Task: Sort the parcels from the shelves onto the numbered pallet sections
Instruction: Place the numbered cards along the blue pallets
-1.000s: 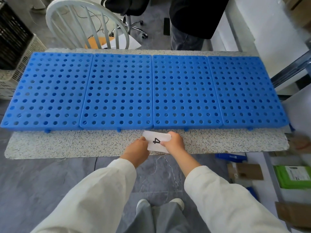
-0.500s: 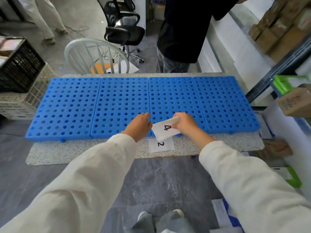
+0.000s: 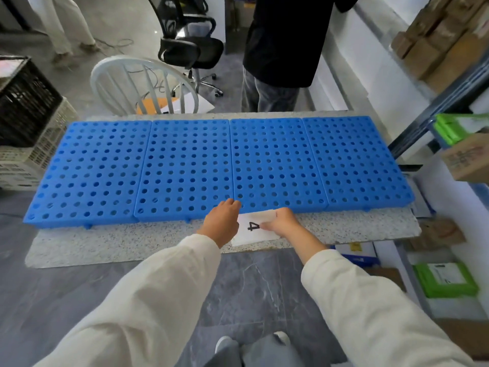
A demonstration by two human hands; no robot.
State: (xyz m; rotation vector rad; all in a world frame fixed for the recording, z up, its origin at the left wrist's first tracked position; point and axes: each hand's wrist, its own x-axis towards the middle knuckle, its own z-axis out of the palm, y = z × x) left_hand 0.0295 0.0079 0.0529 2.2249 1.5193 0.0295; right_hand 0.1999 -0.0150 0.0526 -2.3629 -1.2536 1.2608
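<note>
**Card "4" down at the front edge of the slab, pallets bare**

The white paper card marked 4 [image 3: 254,228] sits on the front strip of the speckled slab [image 3: 105,242], right up against the near edge of the blue pallet sections [image 3: 185,165], roughly in front of the third one from the left. The right hand [image 3: 282,221] is pinching the card's right side, fingers curled onto it. The left hand [image 3: 222,221] is at the card's left edge with its knuckles up by the seam between the second and third sections. I honestly can't tell if it's gripping the card or just resting there, since its fingers are tucked out of sight.

The four sections run side by side across the slab. Past the far edge there's a white spindle chair [image 3: 143,83], a black office chair [image 3: 190,49] and a person in dark clothes [image 3: 280,49] standing close to the slab. Off the left end are a black crate [image 3: 23,102] stacked on a pale one. To the right is the shelf rack with cardboard parcels [image 3: 436,49] up high and green-edged boxes [image 3: 447,279] lower down.
</note>
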